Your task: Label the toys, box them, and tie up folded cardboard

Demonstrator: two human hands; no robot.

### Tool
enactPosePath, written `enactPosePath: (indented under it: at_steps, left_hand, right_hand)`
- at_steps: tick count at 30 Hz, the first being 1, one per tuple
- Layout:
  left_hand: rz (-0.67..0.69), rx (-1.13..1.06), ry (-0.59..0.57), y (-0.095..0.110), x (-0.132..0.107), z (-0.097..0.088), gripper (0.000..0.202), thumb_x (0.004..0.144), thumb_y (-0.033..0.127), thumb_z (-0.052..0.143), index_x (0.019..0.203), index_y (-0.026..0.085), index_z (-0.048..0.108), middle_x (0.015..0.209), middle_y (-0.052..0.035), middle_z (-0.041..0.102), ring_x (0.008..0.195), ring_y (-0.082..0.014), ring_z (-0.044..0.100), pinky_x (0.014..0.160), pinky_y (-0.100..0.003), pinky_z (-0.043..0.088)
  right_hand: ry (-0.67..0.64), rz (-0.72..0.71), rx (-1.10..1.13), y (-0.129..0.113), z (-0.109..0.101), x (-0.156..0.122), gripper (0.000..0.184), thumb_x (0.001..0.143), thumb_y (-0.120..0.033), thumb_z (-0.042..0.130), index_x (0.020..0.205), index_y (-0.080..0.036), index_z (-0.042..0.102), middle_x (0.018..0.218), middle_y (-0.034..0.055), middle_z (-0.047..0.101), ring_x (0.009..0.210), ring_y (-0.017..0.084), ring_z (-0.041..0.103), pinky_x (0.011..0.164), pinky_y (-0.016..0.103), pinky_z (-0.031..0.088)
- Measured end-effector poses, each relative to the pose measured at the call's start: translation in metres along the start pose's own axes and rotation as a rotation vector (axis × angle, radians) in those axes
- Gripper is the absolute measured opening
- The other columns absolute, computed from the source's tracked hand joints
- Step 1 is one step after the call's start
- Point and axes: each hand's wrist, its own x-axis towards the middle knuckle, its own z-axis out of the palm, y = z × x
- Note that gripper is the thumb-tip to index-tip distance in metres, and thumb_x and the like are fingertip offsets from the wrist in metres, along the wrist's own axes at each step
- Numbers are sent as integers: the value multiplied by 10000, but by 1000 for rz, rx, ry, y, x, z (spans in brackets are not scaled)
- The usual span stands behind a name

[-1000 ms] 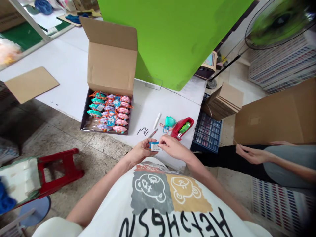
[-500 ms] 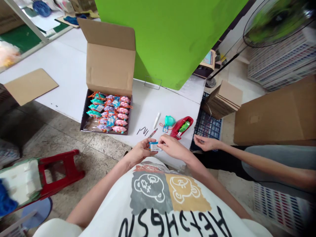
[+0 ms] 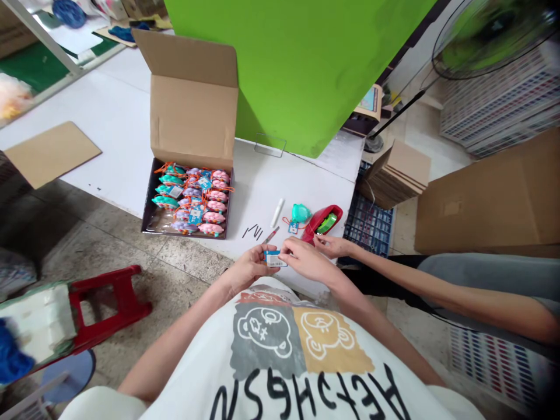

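Left fingers (image 3: 259, 252) grip the blue-white card (image 3: 274, 261); right fingers (image 3: 287, 249) seemingly pinch its right end.

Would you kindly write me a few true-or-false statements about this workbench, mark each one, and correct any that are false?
1. The left hand holds a blue-and-white card. True.
2. The box of small coloured figures is shut. False: its lid stands open.
3. Another person's hand is next to the red tape dispenser. True.
4. The white pen lies inside the box. False: it lies on the table, to the right of the box in the picture.
5. A teal item with a blue tag is on the table near the dispenser. True.
6. The right hand is on the dispenser. False: its fingertips are at the card.
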Motion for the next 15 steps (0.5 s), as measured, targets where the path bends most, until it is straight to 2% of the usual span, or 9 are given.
enactPosePath:
  at_steps: [3,6,10,15]
  left_hand:
    - [-25,-7,8,1,0,0,590,524,77,822,1039,159,545,796,12,649,677,-103,644,808,-280,491]
    - [-28,-14,19,1,0,-1,560,533,92,818,1024,159,558,837,2,656,683,-111,655,828,-302,500]
    - [-21,-3,28,-1,2,-1,547,529,115,833,1006,154,567,892,-16,666,694,-108,653,813,-294,514]
    - [7,-10,43,-4,4,-1,544,520,132,850,993,151,580,860,6,644,704,-95,638,814,-293,531]
  right_hand:
    - [1,15,-24,0,0,1,97,863,-191,527,768,-173,538,843,6,579,753,117,504,700,247,352]
    - [12,4,-26,2,1,1,111,857,-184,522,747,-175,533,839,6,575,761,122,501,698,253,348]
    - [12,-3,-18,7,3,2,98,848,-190,531,751,-180,533,843,-2,572,759,122,495,688,258,335]
    - [18,-10,-20,14,8,4,107,854,-216,528,753,-182,523,850,-1,572,767,124,495,700,258,343]
